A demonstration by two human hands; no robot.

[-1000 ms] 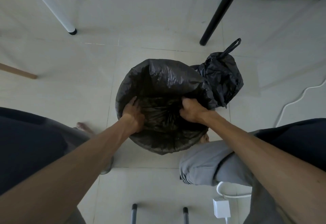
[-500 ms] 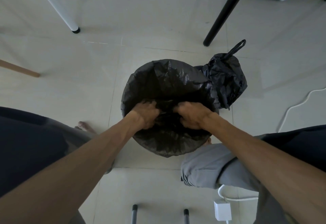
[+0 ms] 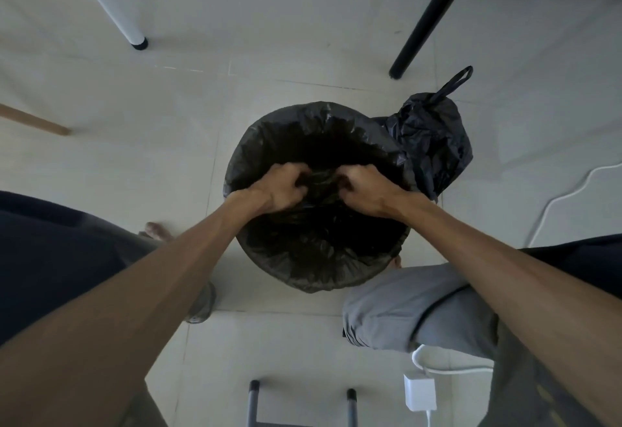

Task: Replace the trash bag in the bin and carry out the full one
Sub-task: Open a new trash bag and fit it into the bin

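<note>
Black liner [image 3: 323, 258] lines the bin; left hand [image 3: 281, 187] & right hand [image 3: 367, 189], fingers curled, each bunch a fold of it inside the bin mouth. Tied full bag [image 3: 429, 144] touches bin's far-right side. No legible writing.

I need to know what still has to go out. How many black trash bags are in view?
2. One black bag lines the bin, gripped inside by the left hand and right hand. A tied full bag sits on the floor right beside the bin.
</note>
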